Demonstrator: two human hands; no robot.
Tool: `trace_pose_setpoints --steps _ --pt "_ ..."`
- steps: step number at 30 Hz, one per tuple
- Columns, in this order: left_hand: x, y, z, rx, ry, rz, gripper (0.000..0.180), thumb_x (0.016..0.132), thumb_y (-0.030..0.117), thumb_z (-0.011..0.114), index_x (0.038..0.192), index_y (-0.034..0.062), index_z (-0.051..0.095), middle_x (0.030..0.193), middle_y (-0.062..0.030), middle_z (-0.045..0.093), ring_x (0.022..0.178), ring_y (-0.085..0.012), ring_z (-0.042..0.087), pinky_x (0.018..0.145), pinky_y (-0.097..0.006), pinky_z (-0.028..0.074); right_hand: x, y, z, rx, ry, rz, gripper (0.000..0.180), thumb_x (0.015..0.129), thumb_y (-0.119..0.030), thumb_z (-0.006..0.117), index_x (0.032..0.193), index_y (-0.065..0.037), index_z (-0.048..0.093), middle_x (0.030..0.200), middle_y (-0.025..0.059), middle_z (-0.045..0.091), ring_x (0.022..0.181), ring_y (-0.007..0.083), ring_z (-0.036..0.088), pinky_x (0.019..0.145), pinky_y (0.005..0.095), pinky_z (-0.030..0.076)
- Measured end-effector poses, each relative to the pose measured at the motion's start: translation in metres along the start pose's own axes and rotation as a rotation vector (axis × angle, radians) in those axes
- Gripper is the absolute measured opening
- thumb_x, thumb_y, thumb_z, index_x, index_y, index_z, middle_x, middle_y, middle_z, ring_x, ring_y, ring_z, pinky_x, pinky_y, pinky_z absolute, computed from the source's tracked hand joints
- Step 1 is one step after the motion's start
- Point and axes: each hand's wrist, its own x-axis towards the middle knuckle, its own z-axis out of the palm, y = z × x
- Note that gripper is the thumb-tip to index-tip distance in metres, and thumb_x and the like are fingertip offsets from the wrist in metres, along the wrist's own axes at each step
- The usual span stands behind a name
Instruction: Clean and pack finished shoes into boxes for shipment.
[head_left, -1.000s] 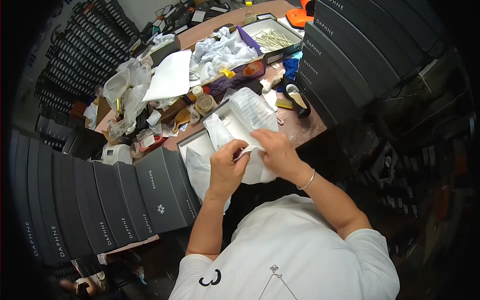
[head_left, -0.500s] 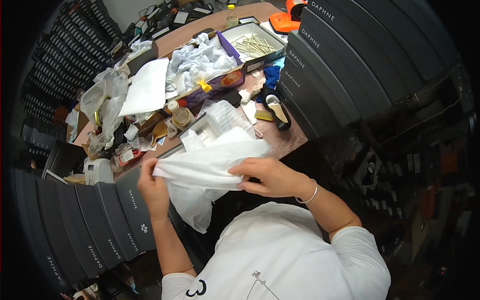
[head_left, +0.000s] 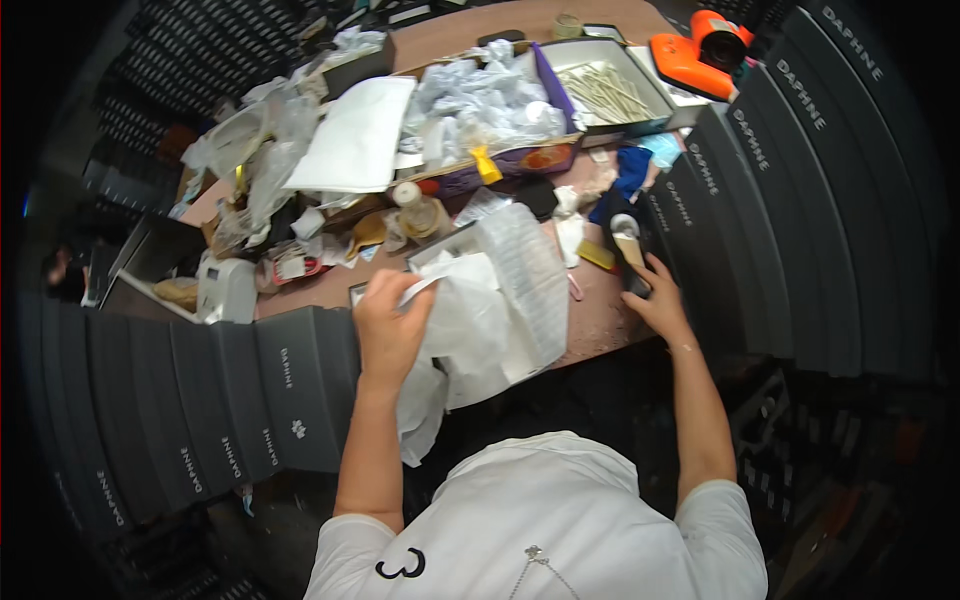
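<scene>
My left hand [head_left: 390,325] pinches the edge of a white sheet of tissue paper [head_left: 465,315], which hangs over an open shoebox [head_left: 525,370] at the table's front edge. Translucent ribbed wrapping [head_left: 525,270] covers the box's right side. On the right, my right hand [head_left: 662,305] closes round the near end of a black tape dispenser [head_left: 627,235] carrying a tape roll; its fingers and thumb lie on either side. A yellow comb-like piece [head_left: 597,255] sits just left of the dispenser. What lies under the paper is hidden.
Dark shoeboxes stand stacked at left [head_left: 310,380] and right [head_left: 760,250]. Behind are a purple carton [head_left: 520,165] of crumpled paper, a box [head_left: 655,100] of pale sticks, an orange device [head_left: 690,65], a bottle [head_left: 420,212], plastic bags [head_left: 290,150] and a white machine [head_left: 228,285].
My right hand has let go of the tissue paper and moved right to the tape dispenser. The left hand still holds the paper, now lower over the box. The view has shifted.
</scene>
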Motion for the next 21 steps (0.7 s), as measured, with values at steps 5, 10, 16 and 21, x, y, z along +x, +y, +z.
trace_pose_setpoints --steps 5,10,16,21 --pt "0.006 -0.01 0.019 -0.262 -0.088 -0.228 0.014 0.078 0.01 0.071 0.083 -0.0022 0.067 0.07 -0.0087 0.064 0.061 -0.0138 0.058 0.059 -0.028 0.045 -0.104 -0.108 -0.085 1.14 -0.329 0.162 0.067 0.072 -0.051 0.074 0.098 0.011 0.063 0.083 0.0145 0.068 0.071 0.0224 0.069 0.057 0.0296 0.056" --pt "-0.007 0.009 0.034 -0.55 -0.179 -0.134 0.013 0.081 0.01 0.071 0.087 -0.0019 0.067 0.074 -0.0028 0.065 0.066 -0.0071 0.056 0.061 -0.024 0.046 -0.163 -0.147 -0.085 1.265 -0.478 0.214 0.068 0.068 -0.046 0.077 0.096 0.014 0.063 0.086 0.0191 0.068 0.073 0.0244 0.068 0.061 0.0313 0.056" --pt "-0.029 0.03 0.011 -0.397 -0.227 0.051 0.014 0.079 0.004 0.067 0.092 -0.0022 0.068 0.08 -0.0126 0.067 0.071 -0.0186 0.064 0.067 -0.029 0.049 -0.145 -0.162 0.007 1.549 -0.238 0.359 0.059 0.087 -0.049 0.058 0.114 0.004 0.057 0.097 0.0158 0.066 0.076 0.0271 0.066 0.05 0.0268 0.052" --pt "-0.027 0.005 0.022 -0.269 -0.188 0.05 0.014 0.083 0.011 0.067 0.088 -0.0024 0.068 0.079 -0.0156 0.063 0.07 -0.0257 0.063 0.066 -0.033 0.049 -0.164 -0.159 0.01 1.965 -0.198 0.552 0.052 0.09 -0.051 0.053 0.118 -0.007 0.058 0.105 0.0123 0.063 0.073 0.0266 0.06 0.047 0.0239 0.051"
